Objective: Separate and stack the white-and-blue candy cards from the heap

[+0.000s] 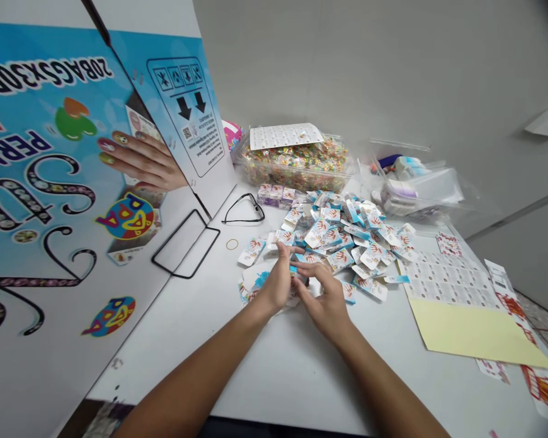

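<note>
My left hand (279, 281) and my right hand (324, 298) meet over the front of the table, closed around a small blue-and-white cardboard box (293, 268). Most of that box is hidden by my fingers. Just beyond them spreads a heap of similar small printed boxes (329, 234), many with their end flaps standing out. Several flat blue-and-white printed pieces (247, 291) lie beside my left wrist, partly covered by it.
A large printed carton (73, 243) stands at left. Glasses (244, 210) and a rubber band (231, 244) lie near it. Behind the heap are a tub of colourful small packets (292, 173) and another clear container (411, 194). Sticker sheets and yellow paper (475, 331) lie right.
</note>
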Motion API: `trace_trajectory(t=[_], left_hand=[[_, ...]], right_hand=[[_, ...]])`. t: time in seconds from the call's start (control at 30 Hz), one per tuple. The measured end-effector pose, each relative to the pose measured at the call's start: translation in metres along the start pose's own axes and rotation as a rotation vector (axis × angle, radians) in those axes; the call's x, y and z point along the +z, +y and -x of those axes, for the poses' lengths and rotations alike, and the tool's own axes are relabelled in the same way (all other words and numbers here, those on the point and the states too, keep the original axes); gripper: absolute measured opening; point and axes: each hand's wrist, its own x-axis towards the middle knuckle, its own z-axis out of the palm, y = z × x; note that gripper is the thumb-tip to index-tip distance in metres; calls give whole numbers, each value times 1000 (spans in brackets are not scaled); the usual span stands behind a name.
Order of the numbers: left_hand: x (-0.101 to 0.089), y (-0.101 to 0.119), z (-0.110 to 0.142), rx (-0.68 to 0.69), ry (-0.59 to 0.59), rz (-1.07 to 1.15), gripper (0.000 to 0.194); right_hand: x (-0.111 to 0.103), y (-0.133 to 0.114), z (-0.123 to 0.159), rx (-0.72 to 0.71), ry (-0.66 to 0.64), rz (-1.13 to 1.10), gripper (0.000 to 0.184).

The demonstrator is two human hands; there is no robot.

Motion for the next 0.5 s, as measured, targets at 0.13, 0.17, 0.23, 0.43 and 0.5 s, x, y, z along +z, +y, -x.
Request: trace_trajectory(t=[0.13,0.17,0.23,0.43,0.5], left_hand=[[0,0,-6,20,-31,129,81],[-3,2,-10,71,5,145,79],[-13,9,-17,216,131,157,75],[-49,31,-36,470,486,272,60],[-54,32,-39,471,544,302,58]], right_hand=[[-15,12,-11,266,-13,-246,15],[-19,17,-15,332,70,-351,19],[-28,26,-23,400,303,-526,24],[-33,30,-23,373,269,-354,18],[-23,21,-15,218,42,-120,13]])
